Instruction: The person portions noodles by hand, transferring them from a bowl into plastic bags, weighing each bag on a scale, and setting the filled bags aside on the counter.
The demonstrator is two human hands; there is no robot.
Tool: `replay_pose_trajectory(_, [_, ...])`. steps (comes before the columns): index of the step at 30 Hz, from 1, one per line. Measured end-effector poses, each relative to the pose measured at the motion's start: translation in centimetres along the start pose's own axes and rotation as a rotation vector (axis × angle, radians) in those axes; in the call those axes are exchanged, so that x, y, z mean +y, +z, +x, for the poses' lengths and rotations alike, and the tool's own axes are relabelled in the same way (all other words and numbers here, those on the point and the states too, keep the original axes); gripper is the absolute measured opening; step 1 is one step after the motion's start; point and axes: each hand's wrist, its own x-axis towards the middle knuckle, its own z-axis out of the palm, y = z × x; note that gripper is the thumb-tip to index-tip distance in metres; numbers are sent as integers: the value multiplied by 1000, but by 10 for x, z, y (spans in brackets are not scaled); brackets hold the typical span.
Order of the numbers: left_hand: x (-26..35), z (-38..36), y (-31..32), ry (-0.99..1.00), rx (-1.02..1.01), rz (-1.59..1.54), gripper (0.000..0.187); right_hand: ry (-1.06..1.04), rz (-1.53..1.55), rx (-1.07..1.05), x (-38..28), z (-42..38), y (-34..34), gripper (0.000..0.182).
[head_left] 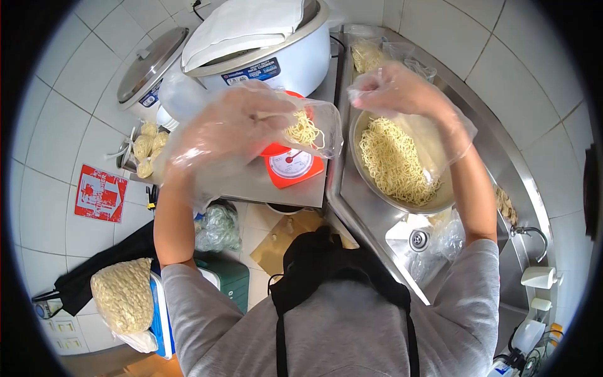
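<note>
My left hand [229, 122], in a loose clear plastic glove, is closed on a clear plastic bag [333, 129]. Inside the bag lies a small clump of yellow noodles [304, 131]. Below it stands a red kitchen scale [281, 178] with a round white dial, its pan partly hidden by the hand and bag. My right hand [402, 91], also gloved, is raised over the far side of a large metal bowl [357, 151]. Its fingers are pinched together; what they hold, if anything, I cannot make out. A heap of loose noodles [396, 166] fills much of the bowl.
Two large rice cookers stand at the back left, one [301, 60] with a white cloth [242, 28] on top. Bagged noodles [367, 55] sit behind the bowl. A sink [402, 242] with crumpled plastic and a faucet [531, 235] are at right. Filled bags [147, 147] stand left.
</note>
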Motion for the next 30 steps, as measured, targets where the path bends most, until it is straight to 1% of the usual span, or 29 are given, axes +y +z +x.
replay_pose_trajectory(1, [2,-3,-5,-34,19,-24,22,95,7,49,5,-10,-5,26])
replay_pose_trajectory(2, [5,-6,-9,-28,10,-20,22,101,13,57,14,-18,-10,26])
replay_pose_trajectory(4, [12,-16,-13,-42,163,-41,20,189,94,32,31,-29,-18,26])
replay_pose_trajectory(5, [14,-20,-16,-34,153,-38,20,211,86,56,36,-34,-20,26])
replay_pose_trajectory(7, [17,-28,-20,-26,194,-205,19,244,99,66,43,-43,-20,25])
replay_pose_trajectory(9, [22,-36,-20,-43,167,-161,20,274,114,78,49,-49,-16,24])
replay_pose_trajectory(11, [27,-40,-17,-60,143,-114,21,168,64,71,51,-49,-8,22])
replay_pose_trajectory(12, [28,-41,-11,-93,99,-124,22,167,68,81,50,-48,-2,22])
replay_pose_trajectory(13, [28,-40,-5,-127,57,-134,24,16,176,103,41,-46,8,20])
replay_pose_trajectory(14, [30,-36,2,-120,55,-129,24,-134,282,123,32,-43,19,19])
replay_pose_trajectory(16, [31,-29,18,-113,-97,270,29,-320,155,131,11,-32,46,16])
replay_pose_trajectory(17, [21,-26,26,-109,-98,276,29,-349,-57,128,2,-23,61,15])
replay_pose_trajectory(18, [5,-21,36,9,-44,352,30,-374,-268,127,-5,-15,76,14])
replay_pose_trajectory(19, [-7,-18,44,127,10,428,32,-377,-267,134,-7,-10,92,14])
replay_pose_trajectory(20, [-16,-15,49,129,13,435,32,-310,-446,198,-10,-7,107,14])
replay_pose_trajectory(21, [-25,-13,52,119,39,411,28,-243,-624,260,-10,-3,116,15])
replay_pose_trajectory(22, [-27,-11,50,107,68,387,25,-252,-627,264,-11,0,116,15])
replay_pose_trajectory(23, [-28,-11,48,102,77,390,25,-197,-577,197,-12,3,116,15])
replay_pose_trajectory(24, [-28,-11,48,138,82,408,16,-142,-529,128,-12,5,116,15])
replay_pose_trajectory(25, [-28,-12,48,173,87,426,9,-153,-534,122,-11,9,116,15])
replay_pose_trajectory(26, [-29,-13,48,162,94,423,9,-154,-549,138,-8,15,116,14])
replay_pose_trajectory(28, [-31,-16,49,145,229,476,3,-164,-568,143,-9,21,109,13])
replay_pose_trajectory(30, [-27,-18,46,99,205,459,4,-220,-530,190,-21,17,94,14])
